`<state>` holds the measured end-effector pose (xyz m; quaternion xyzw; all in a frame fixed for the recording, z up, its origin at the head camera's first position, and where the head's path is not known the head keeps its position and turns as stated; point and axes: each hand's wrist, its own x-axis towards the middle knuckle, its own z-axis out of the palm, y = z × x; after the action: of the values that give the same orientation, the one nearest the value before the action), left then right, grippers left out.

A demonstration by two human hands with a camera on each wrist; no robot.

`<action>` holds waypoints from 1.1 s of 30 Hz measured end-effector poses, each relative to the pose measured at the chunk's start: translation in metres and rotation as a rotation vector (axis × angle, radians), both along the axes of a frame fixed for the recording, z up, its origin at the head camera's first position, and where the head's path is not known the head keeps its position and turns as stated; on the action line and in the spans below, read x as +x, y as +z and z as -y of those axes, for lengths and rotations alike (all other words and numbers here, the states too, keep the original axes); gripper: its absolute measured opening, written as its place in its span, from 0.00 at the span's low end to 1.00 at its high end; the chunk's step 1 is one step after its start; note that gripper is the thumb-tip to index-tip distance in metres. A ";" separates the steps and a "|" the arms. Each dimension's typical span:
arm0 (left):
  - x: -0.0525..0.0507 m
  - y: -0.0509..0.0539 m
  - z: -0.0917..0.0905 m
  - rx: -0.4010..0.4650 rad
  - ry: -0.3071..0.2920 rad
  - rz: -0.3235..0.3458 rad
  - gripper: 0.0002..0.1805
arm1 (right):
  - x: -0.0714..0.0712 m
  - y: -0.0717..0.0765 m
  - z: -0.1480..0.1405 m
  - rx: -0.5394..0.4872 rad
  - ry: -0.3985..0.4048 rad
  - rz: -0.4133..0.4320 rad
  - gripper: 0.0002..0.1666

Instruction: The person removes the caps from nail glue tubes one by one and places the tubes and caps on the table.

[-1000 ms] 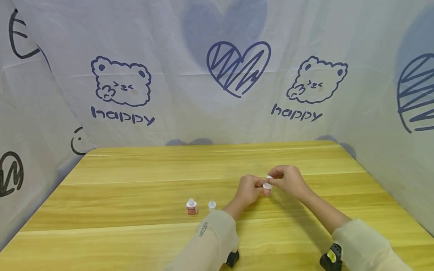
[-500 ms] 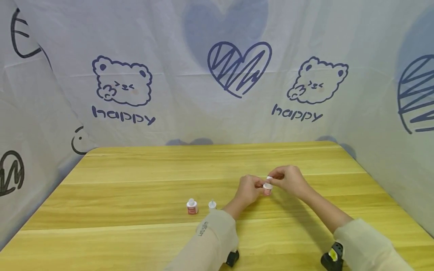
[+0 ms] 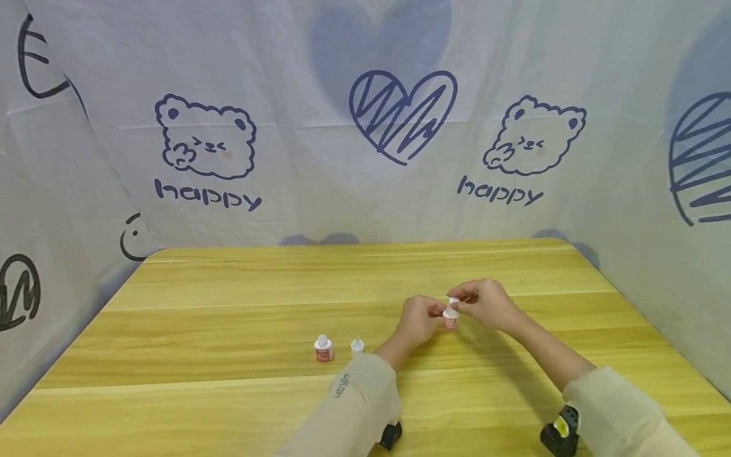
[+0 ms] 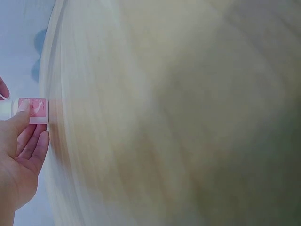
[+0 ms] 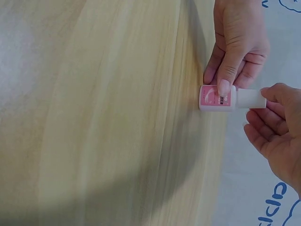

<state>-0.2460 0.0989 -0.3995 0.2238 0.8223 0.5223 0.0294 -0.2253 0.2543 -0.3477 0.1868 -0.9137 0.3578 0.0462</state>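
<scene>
A small white bottle with a pink label (image 3: 450, 322) stands on the table between both hands. My left hand (image 3: 419, 319) pinches its body, the thumb lying across the label in the right wrist view. On top is a white cap (image 5: 250, 99), gripped between the thumb and fingers of my right hand (image 3: 490, 304). Cap and bottle are in line, and whether the cap is loose cannot be seen. In the left wrist view the bottle (image 4: 39, 108) shows at the left edge, its cap end partly cut off.
Left of the left forearm stands another small bottle (image 3: 323, 350) with a red label. Beside it is a white piece with a pointed tip (image 3: 357, 345), its lower part close behind the sleeve. The wooden table (image 3: 240, 285) meets a printed cloth (image 3: 308, 209) at the back.
The right fingertips have shifted very slightly on the cap. The left hand and the bottle keep their place.
</scene>
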 end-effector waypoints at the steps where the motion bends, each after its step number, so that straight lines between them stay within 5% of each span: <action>1: 0.000 0.000 0.000 -0.005 0.000 0.000 0.09 | 0.000 0.001 0.001 0.010 -0.014 0.017 0.12; 13: 0.000 0.000 0.000 0.015 0.000 0.015 0.10 | -0.001 -0.005 0.005 0.068 -0.137 -0.046 0.03; 33: 0.000 0.000 0.000 0.005 -0.003 0.006 0.08 | -0.001 0.001 0.006 0.108 -0.059 -0.058 0.04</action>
<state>-0.2459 0.0986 -0.3991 0.2236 0.8205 0.5251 0.0322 -0.2266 0.2486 -0.3466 0.1724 -0.9350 0.3011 0.0732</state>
